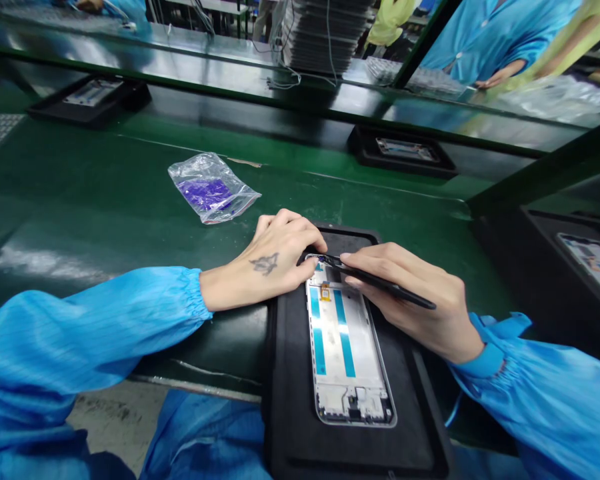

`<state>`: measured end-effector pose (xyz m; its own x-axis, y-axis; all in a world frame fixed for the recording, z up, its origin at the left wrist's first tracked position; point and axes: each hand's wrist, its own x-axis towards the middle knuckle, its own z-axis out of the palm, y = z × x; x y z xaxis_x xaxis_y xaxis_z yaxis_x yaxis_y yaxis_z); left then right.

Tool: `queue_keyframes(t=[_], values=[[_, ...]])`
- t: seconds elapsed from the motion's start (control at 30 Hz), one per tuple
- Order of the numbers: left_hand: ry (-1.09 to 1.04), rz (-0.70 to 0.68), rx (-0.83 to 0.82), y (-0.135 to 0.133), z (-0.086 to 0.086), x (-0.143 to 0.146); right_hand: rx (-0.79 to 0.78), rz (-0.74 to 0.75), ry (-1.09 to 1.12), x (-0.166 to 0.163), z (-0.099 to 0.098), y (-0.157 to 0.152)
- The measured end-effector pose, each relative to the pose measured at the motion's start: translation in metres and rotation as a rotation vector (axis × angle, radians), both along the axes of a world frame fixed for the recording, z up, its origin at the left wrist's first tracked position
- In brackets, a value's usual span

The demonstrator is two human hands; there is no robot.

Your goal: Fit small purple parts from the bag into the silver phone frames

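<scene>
A phone frame (pixel 333 347), silvery inside with blue-green adhesive strips, lies in a black tray (pixel 293 400) at the table's near edge. My left hand (pixel 283 257) is at its top left corner, thumb and forefinger closed on the edge there; the exact contact is partly hidden. In my right hand (pixel 417 293) is a pair of black tweezers (pixel 390 287), gripped like a pen. Their tips reach the dark parts at the top of the frame, close to my left fingertips. An orange flex connector (pixel 325 292) shows below.
A clear bag with purple contents (pixel 207 193) lies on the green table (pixel 105 193). Black trays with phone frames stand at the back left (pixel 87 100), back right (pixel 403 152) and right (pixel 570 260). A co-worker's hand (pixel 503 73) shows beyond the shelf.
</scene>
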<state>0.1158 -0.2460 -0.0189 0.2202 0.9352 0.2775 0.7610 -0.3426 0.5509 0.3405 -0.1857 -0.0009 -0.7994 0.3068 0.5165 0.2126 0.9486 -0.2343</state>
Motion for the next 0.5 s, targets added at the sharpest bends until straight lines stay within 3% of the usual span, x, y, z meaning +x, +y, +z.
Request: queue_keyframes(t=[0.27, 0.5], values=[[-0.013, -0.011, -0.03, 0.0012, 0.0013, -0.0016, -0.162, 0.026, 0.038, -0.001, 0.0072, 0.0065], [-0.019, -0.032, -0.025, 0.0017, 0.0008, -0.0034, -0.154, 0.075, -0.025, -0.0022, 0.0094, 0.0072]])
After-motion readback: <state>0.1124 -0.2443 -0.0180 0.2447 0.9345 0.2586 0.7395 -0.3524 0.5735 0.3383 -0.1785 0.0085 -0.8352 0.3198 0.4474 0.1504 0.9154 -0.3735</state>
